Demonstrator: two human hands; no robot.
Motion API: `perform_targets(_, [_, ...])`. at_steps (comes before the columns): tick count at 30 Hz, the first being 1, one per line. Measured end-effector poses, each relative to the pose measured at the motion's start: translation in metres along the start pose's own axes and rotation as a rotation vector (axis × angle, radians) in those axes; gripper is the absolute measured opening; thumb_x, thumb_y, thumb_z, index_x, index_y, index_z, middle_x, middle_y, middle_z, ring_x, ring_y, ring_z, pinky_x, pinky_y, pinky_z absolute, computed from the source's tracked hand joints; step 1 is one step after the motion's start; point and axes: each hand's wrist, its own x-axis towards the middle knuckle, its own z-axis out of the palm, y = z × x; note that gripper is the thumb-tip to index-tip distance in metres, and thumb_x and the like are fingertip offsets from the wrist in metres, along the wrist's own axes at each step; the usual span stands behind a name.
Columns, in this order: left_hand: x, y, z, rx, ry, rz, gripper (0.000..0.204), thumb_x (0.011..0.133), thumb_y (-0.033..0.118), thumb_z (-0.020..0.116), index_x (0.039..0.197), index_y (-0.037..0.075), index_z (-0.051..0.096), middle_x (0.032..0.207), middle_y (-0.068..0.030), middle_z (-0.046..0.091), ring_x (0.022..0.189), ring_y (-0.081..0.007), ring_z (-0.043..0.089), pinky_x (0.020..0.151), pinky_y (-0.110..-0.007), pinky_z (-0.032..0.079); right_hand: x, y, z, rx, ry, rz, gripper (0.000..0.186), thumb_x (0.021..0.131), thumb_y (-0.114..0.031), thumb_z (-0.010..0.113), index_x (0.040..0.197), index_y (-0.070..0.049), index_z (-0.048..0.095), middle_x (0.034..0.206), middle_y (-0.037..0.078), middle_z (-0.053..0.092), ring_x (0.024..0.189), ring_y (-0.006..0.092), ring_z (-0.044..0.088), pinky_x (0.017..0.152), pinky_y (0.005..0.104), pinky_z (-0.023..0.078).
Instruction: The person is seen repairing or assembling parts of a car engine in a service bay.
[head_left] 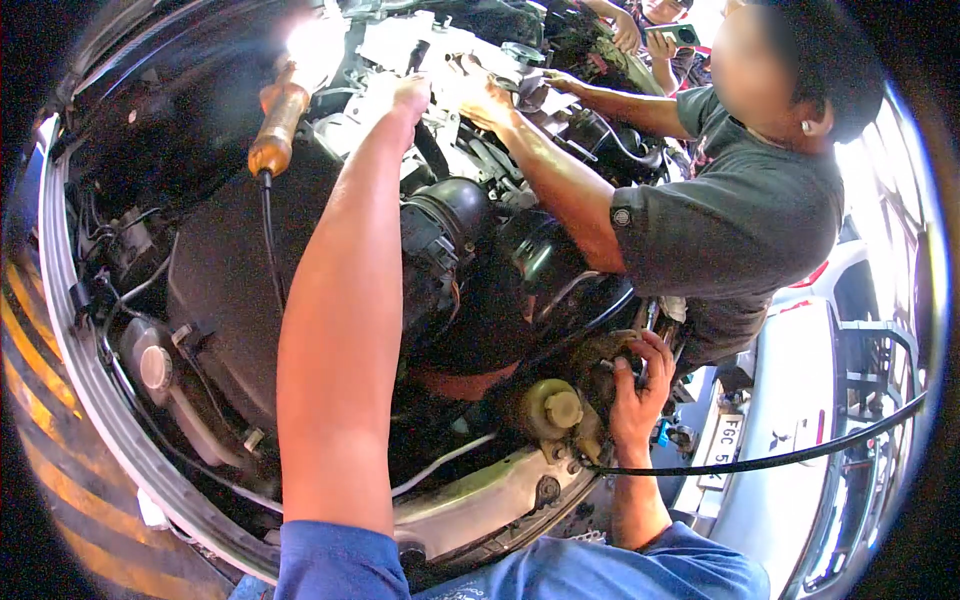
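Two blue sleeves at lower edge; bare forearms extend over an open engine bay. Right hand: just beside a yellowed reservoir, fingers bent, thumb near a dark part; grip cannot be told. Mid-field: black air duct. Farther: left hand at the brightly lit engine top, near a short black stem; glare washes out the fingers, so whether they grip is undetermined. Lit lamp, orange-handled, to its left. Co-worker's hand just to its right, fingers curled over engine parts. Background: another person's raised phone.
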Motion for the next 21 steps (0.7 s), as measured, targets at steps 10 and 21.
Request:
perform_targets(10, [-0.045,0.015,-0.004,-0.119,0.027,0.167,0.020,0.083,0.029,0.055,0.083,0.010,0.059,0.083,-0.0052,0.056,0.082,-0.0183,0.047,0.080,-0.035,0.038,0.009,-0.020,0.016,-0.115,0.054,-0.189,0.030,0.076,-0.013,0.072,0.104,-0.005,0.065,0.118,0.015,0.062,0.113,0.0365,0.055,0.101,0.0458,0.040])
perform_targets(21, [-0.006,0.003,-0.021,0.009,0.045,-0.001,0.023,0.084,0.028,0.053,0.088,0.007,0.060,0.083,-0.0080,0.056,0.078,-0.0205,0.047,0.074,-0.038,0.041,0.007,-0.025,0.020,-0.097,0.005,-0.193,0.025,0.076,-0.011,0.072,0.100,-0.005,0.067,0.117,0.014,0.063,0.111,0.0352,0.056,0.098,0.0434,0.043])
